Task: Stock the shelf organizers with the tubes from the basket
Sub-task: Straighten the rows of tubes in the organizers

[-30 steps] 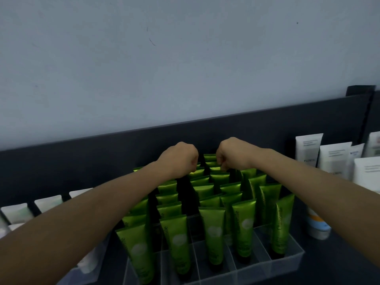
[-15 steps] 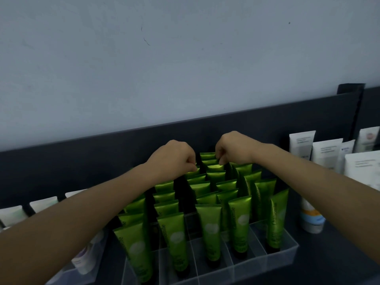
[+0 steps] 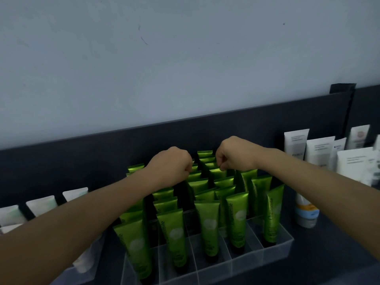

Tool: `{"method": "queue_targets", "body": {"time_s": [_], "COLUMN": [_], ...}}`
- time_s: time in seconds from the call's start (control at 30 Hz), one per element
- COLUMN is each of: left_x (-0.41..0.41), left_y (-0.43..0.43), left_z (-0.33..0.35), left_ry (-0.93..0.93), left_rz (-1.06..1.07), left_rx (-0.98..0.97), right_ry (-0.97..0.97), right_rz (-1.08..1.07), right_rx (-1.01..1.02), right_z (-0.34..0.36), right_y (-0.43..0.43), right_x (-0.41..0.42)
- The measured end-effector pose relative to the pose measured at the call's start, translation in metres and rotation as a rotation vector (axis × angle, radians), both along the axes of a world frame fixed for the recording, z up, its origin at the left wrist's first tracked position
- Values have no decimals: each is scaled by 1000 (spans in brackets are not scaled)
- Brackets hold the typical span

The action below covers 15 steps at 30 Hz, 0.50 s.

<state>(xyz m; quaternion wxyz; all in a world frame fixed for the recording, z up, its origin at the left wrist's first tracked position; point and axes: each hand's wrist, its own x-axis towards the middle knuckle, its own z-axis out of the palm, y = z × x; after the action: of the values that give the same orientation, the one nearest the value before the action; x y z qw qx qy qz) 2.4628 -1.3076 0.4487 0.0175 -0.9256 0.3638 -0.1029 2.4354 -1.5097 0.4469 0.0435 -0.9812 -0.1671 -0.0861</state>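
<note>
Both hands are way at the back of the clear plastic divided organizer (image 3: 277, 249), which sits on the dark shelf (image 3: 339, 254) and is already packed with glossy green squeeze tubes (image 3: 207, 223) standing cap-down in rows, one behind another. The right hand (image 3: 236, 156) has its fingers curled, with thumb and forefinger tips pinched together right on the flat crimped top of one tube in the back rows. The left hand (image 3: 170, 167) is balled up over the tubes next to it, and honestly I can't tell if it's holding one or just nudging them, since the knuckles hide everything. No basket anywhere in view. My guess on handling: these are light, soft-walled tubes with a slick metallic skin, so squeezing the belly would dent them or let them slide. The stiff crimped seam on top looks like the best place to grab when the rows are this tight, and the cap end is what needs guiding down into its slot. They'd likely domino if one gets bumped sideways. White flat-topped tubes (image 3: 296, 145) stand well off to the right, and a few more pale tubes (image 3: 41, 204) off to the left.
</note>
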Motion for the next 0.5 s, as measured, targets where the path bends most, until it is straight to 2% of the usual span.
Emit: {"method": "queue_targets", "body": {"time_s": [0.33, 0.5], "left_x": [-5, -11], "left_y": [4, 6], "left_z": [2, 7], "left_ry": [-3, 10], "left_rz": [-14, -33], "left_rx": [-17, -105], "right_ry": [12, -54], "right_rz": [-23, -12], "right_rx": [7, 122], "right_z": [3, 12], "right_y": [-2, -3], "right_x": [-4, -18]}}
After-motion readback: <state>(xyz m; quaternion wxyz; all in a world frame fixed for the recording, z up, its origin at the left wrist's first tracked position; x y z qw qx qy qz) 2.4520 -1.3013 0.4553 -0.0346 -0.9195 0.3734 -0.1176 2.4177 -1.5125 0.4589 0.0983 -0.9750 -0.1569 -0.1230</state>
